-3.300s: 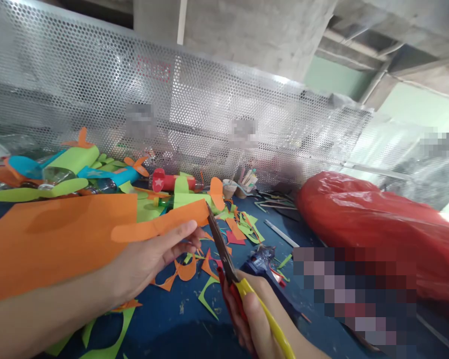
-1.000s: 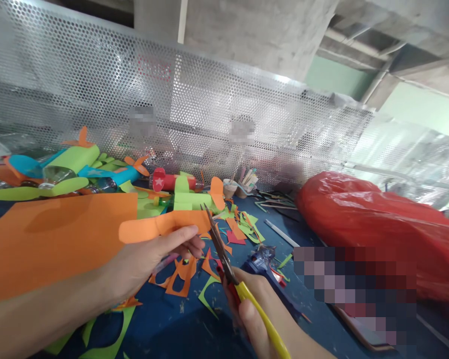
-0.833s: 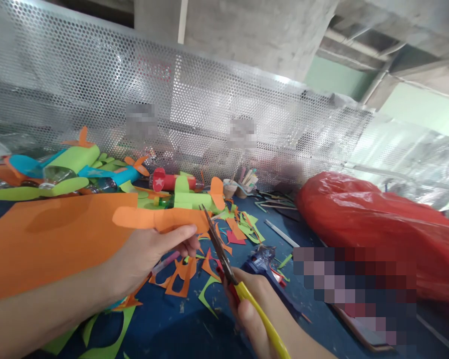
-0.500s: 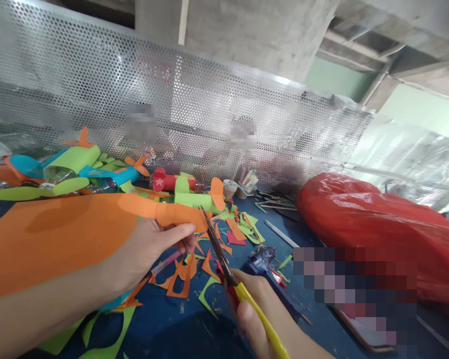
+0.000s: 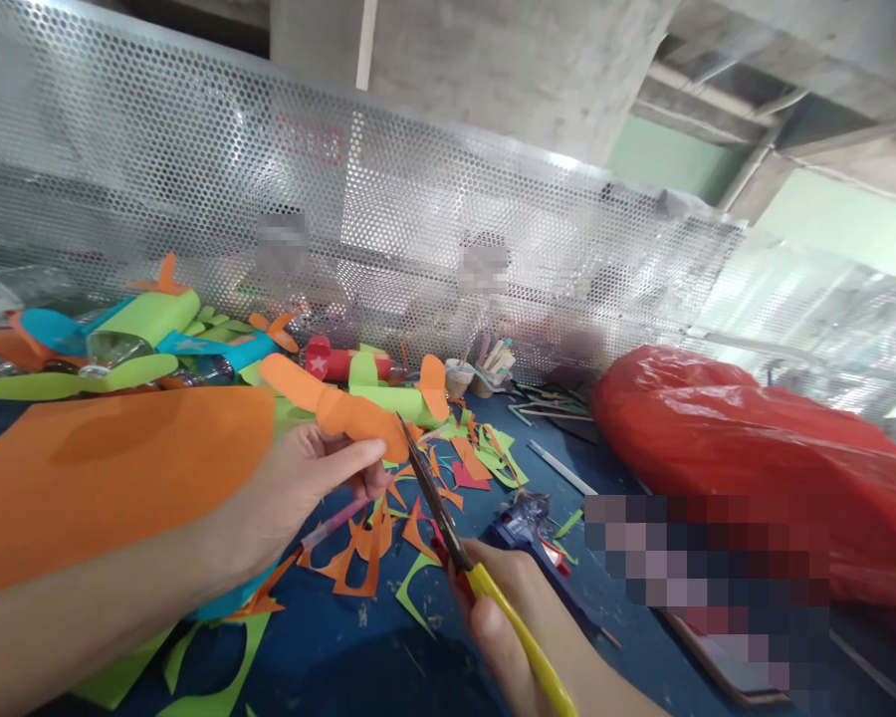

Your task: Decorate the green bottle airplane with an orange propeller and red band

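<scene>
An orange paper cutout [image 5: 350, 413] with rounded lobes is pinched between the thumb and fingers of my left hand [image 5: 336, 468]. My right hand [image 5: 504, 597] is closed around the yellow and red handles of a pair of scissors [image 5: 452, 543]. The scissor blades point up and to the left, and their tips meet the right end of the cutout. Under my left forearm lies a large orange paper sheet [image 5: 119, 468]. Orange and green paper scraps [image 5: 358, 553] are scattered on the blue table [image 5: 373, 657] below my hands.
Behind my hands lie bottles wrapped in coloured paper, among them a green one [image 5: 395, 400] and a red one [image 5: 343, 363]. A cup of markers [image 5: 497, 363] stands farther back. A dark blue glue gun [image 5: 527, 533] lies right of the scissors, near a large red plastic bag [image 5: 754, 458].
My left hand has tilted the orange cutout, so its left lobe now stands out higher, apart from the large orange sheet. The scissors have hardly moved.
</scene>
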### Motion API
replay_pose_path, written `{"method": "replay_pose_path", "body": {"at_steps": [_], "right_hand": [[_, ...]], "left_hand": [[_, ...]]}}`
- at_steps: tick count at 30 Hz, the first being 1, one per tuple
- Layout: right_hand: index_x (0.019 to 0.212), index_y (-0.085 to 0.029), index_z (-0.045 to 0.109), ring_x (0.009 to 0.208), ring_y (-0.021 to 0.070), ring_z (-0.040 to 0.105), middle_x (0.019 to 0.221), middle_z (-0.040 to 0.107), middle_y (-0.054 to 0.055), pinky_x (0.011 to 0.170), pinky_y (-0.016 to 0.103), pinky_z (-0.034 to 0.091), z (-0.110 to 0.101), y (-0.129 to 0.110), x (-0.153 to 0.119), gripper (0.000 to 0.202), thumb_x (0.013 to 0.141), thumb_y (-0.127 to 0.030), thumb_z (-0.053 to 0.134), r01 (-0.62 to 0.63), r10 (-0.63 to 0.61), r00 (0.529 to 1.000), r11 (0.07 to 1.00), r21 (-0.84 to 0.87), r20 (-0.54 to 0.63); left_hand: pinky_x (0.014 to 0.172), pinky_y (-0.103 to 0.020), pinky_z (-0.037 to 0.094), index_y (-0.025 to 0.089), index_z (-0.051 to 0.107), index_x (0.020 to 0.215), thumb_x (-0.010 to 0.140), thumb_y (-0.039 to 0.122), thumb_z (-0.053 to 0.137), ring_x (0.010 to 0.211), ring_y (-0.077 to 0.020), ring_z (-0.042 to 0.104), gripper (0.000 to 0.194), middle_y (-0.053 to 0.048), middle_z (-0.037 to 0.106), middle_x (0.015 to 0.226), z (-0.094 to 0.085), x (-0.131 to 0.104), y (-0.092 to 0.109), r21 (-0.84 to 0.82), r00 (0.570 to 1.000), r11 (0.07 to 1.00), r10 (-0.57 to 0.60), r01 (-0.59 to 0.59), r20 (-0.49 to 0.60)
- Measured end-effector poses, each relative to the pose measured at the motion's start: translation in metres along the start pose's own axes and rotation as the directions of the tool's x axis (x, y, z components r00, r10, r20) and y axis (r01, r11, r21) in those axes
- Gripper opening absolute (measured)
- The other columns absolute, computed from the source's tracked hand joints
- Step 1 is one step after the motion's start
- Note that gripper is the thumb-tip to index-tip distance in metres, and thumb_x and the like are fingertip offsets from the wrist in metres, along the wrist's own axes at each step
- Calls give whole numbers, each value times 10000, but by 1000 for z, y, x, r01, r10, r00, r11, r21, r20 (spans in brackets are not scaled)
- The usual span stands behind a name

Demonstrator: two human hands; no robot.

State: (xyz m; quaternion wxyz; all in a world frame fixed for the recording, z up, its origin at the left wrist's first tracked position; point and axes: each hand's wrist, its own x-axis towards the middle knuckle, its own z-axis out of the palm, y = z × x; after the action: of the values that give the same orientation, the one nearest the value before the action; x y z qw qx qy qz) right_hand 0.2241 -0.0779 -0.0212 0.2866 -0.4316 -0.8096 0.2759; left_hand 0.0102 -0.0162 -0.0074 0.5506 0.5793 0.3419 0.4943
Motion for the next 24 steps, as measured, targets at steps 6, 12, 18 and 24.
{"method": "replay_pose_path", "body": {"at_steps": [6, 12, 18, 24], "right_hand": [[707, -189, 461, 475, 94, 300, 561, 356, -29, 413, 230, 252, 1, -1, -1, 682, 825, -805, 193, -32, 32, 999, 999, -13, -18], [723, -172, 524, 478, 101, 322, 579, 404, -5, 421, 237, 299, 1, -2, -1, 765, 793, -840, 157, -76, 76, 997, 996, -38, -8], [688, -181, 506, 522, 117, 353, 564, 418, 4, 432, 227, 293, 2, 0, -2, 748, 805, -829, 150, -50, 45, 998, 995, -88, -49], [689, -181, 521, 537, 132, 371, 570, 439, 21, 432, 239, 278, 2, 0, -2, 751, 805, -826, 155, -50, 46, 998, 996, -78, -52]], "left_hand": [[608, -244, 466, 194, 658, 575, 779, 332, 680, 605, -133, 586, 248, 2, 648, 585, -2, 3, -2, -20, 999, 1000, 15, -16, -41], [586, -250, 474, 197, 644, 569, 764, 329, 676, 578, -129, 582, 237, 7, 656, 578, -3, 7, -1, 36, 996, 998, 63, -61, -57], [577, -249, 475, 205, 634, 573, 752, 346, 669, 564, -126, 571, 231, 13, 651, 565, -3, 8, 2, 65, 994, 994, 87, -83, -65], [584, -247, 478, 212, 627, 583, 758, 350, 661, 568, -123, 567, 226, 20, 650, 571, -5, 9, 3, 101, 994, 991, 95, -88, -62]]}}
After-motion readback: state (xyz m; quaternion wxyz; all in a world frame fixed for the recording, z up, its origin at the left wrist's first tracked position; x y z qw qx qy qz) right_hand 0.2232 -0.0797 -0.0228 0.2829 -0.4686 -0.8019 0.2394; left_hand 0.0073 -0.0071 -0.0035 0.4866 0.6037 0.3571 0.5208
